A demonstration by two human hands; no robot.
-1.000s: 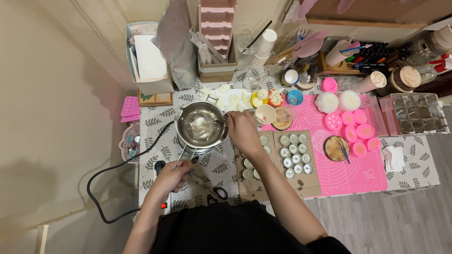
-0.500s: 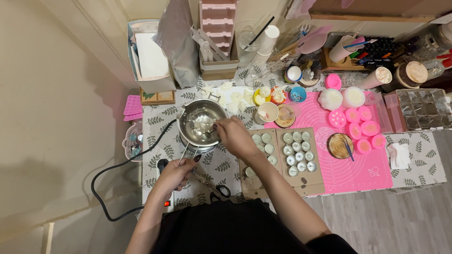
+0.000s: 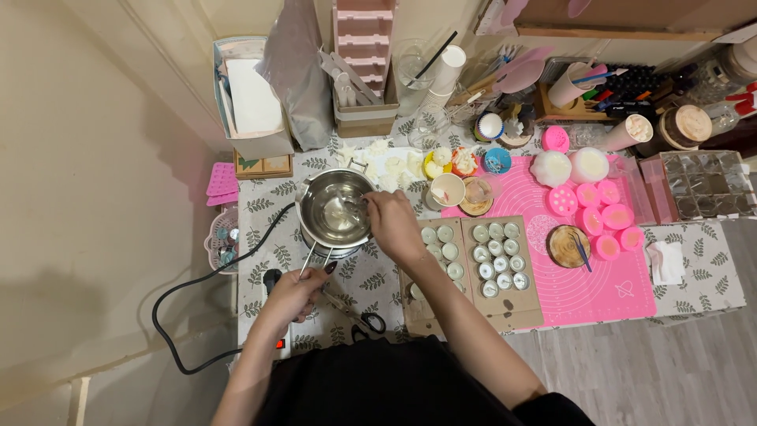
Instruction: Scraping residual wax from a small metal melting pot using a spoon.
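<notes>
A shiny metal pot [image 3: 335,209] sits on a small burner near the table's left side, with pale liquid inside. My left hand [image 3: 296,290] grips the pot's thin wire handle, which sticks out toward me. My right hand [image 3: 392,223] hovers at the pot's right rim with its fingers pinched together over the liquid; what they hold is too small to tell. Black-handled scissors [image 3: 359,314] lie just right of my left hand.
Cardboard trays [image 3: 473,272] of several small round tins lie right of the pot. A pink mat [image 3: 587,280] carries pink moulds and a wooden coaster. White wax chunks [image 3: 394,164], cups and jars crowd the back. A black cord [image 3: 189,304] loops off the left edge.
My right hand has moved left from beside the pot to its right rim, fingers over the liquid. My left hand has stayed on the handle.
</notes>
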